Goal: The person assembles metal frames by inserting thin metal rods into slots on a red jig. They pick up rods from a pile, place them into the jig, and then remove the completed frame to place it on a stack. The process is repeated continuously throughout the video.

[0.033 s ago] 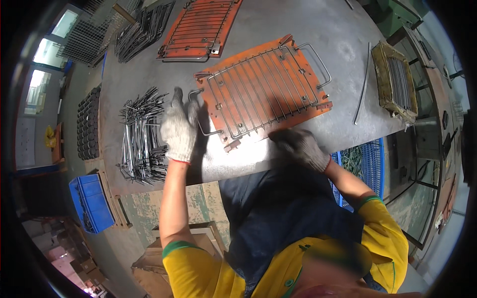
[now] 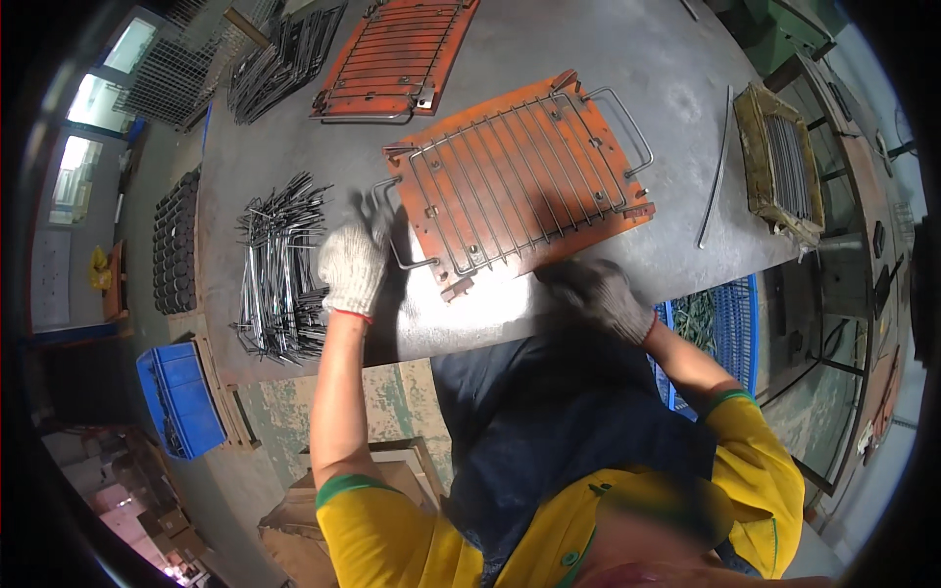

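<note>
In front of me on the metal table lies an orange jig plate [image 2: 610, 137] with small clamps and stops on it. A wire grid rack [image 2: 510, 181] sits on the plate, its bent wire handles [image 2: 637, 124] standing out at both ends. My left hand [image 2: 353, 265], in a pale knit glove, is beside the left handle with fingers apart and smeared by motion; no held thing shows. Close to the plate's front edge, my gloved right hand [image 2: 600, 294] has its fingers drawn together in shadow. Whatever they hold, if anything, is hidden.
Cut wire rods [image 2: 279, 274] form a pile at the left, with more bent wires [image 2: 284, 64] behind. A second orange jig [image 2: 392, 59] lies farther back. At right are a long rod [image 2: 718, 167] and a box of rods [image 2: 784, 162]. A blue crate [image 2: 735, 323] stands below the edge.
My left hand has shifted slightly, its fingers now more bent and blurred next to the handle. The right hand has moved a touch to the right. Rack and plate lie as before.
</note>
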Available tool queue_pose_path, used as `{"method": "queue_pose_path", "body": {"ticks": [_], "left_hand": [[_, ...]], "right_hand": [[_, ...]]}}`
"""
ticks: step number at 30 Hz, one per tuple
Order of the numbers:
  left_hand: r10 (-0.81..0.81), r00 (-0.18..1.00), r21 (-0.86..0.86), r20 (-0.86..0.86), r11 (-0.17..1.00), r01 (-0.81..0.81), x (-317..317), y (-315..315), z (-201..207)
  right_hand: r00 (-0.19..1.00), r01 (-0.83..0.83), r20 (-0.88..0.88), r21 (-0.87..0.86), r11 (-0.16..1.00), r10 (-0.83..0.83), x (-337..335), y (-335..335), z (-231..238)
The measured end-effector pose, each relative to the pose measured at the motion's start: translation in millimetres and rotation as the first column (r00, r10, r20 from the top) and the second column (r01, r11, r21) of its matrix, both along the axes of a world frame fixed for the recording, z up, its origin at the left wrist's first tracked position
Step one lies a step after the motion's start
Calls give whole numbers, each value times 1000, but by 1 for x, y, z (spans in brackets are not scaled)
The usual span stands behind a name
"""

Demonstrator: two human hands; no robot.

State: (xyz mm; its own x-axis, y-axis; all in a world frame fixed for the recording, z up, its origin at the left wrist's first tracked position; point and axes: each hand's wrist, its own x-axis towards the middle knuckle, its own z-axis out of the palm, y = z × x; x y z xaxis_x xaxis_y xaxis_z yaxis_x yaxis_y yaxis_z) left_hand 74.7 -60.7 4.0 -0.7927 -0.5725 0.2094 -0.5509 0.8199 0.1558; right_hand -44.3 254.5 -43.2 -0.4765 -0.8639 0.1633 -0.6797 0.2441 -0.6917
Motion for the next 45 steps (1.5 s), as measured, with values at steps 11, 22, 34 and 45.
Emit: {"method": "queue_pose_path", "body": {"ticks": [11,22,34,45], "left_hand": [[484,869,908,-106,-308,283,-50,99,-13],[773,550,837,-317,-45,546,-164,59,0],[926,221,572,-307,-6,821,-186,-42,-52],[811,518,775,-273,-133,617,-60,66,-43]], "right_hand": [[979,188,104,-98,977,-178,-10,32,-5],[982,136,-106,-175,975,-156,-8,32,-15],[976,142,-143,-141,980,-162,-6,28,-14],[983,159,-63,-165,973,-172,4,25,-7]]}}
